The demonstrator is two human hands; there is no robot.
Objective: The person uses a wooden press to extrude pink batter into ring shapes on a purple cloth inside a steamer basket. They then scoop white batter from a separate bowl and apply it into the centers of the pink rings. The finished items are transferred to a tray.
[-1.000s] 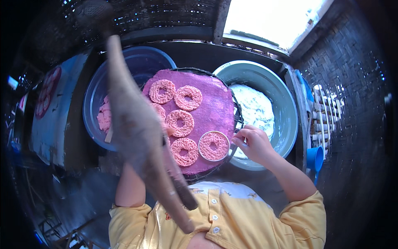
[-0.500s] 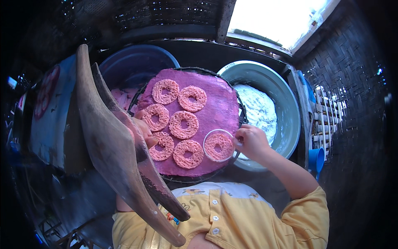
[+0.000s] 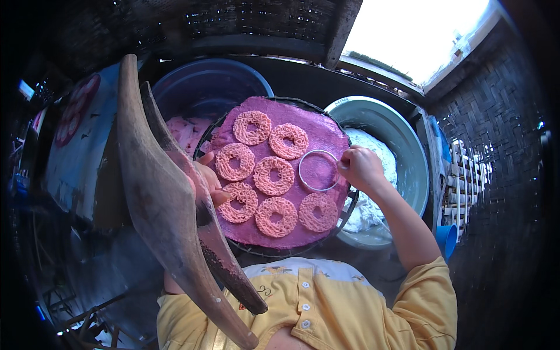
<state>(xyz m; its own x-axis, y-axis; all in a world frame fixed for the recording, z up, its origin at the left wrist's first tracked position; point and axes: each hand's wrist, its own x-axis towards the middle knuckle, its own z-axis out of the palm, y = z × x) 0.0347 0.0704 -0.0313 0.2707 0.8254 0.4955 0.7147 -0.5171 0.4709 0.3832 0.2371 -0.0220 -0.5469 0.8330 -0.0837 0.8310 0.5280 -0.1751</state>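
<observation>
Presently, right hand (image 3: 363, 169) pinches thin white hoop (image 3: 300, 170); left of hoop, left hand (image 3: 206, 175) grips brown twin-armed wooden press (image 3: 163, 195).

Noodle-like rings (image 3: 263, 219), salmon-pink with a looped, lacy pattern; round tray (image 3: 328, 133), mottled magenta-purple surface; ring mould (image 3: 300, 170), white; wooden press (image 3: 163, 195), grey-brown; grey-green basin (image 3: 415, 157); deep-blue basin (image 3: 219, 74); shirt (image 3: 356, 306), yellow with white, floral-printed yoke (image 3: 329, 266); wall (image 3: 496, 99), dark, basketweave-patterned.
</observation>
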